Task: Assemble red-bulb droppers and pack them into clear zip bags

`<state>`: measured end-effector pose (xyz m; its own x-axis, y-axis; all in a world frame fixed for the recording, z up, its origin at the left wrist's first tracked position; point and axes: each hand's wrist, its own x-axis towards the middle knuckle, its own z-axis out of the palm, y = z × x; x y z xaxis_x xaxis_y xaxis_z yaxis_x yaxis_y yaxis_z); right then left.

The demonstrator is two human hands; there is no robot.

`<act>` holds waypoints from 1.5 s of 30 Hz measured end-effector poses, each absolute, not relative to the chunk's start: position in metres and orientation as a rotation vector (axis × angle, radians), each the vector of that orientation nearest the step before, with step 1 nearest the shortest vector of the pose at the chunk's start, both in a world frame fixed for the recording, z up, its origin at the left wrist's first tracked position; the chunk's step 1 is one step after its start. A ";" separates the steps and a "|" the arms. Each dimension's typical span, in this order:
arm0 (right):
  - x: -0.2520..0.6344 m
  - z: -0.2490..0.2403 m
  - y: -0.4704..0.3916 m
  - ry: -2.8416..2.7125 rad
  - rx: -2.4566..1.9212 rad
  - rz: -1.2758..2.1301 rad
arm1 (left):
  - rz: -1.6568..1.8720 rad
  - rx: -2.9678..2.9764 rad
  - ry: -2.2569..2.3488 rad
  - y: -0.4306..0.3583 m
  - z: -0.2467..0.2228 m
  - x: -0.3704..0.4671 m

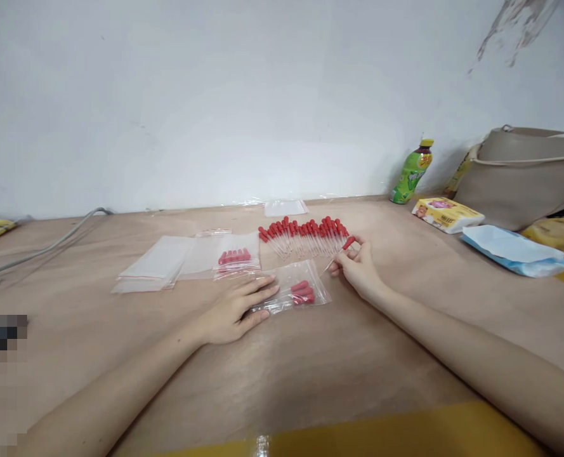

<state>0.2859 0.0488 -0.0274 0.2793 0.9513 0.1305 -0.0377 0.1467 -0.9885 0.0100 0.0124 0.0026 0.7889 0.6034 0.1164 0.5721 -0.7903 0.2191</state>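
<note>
My left hand (238, 310) lies with spread fingers on the left part of a clear zip bag (282, 285), which has several red-capped droppers in it. Pinched in my right hand (355, 265) is one dropper (348, 242) with a red bulb, its thin tip pointing down and left near the bag's right edge. Behind the bag, a row of loose red-capped droppers (305, 235) lies on the table. To the left, another bag (234, 255) holds several droppers, beside a stack of flat clear bags (155, 260).
More flat bags (285, 207) lie by the wall. At the right are a green bottle (409, 174), a yellow tissue pack (446, 214), a blue-white packet (514, 249) and a grey bag (519, 171). A cable (63, 240) runs at the left.
</note>
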 end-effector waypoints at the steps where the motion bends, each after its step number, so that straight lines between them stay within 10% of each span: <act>1: 0.284 -0.027 0.049 -1.010 -1.167 0.924 | 0.270 2.812 0.932 0.012 0.003 0.010; 45: 0.268 -0.026 0.044 -1.768 -1.046 1.048 | 0.313 2.749 0.950 0.011 0.002 0.011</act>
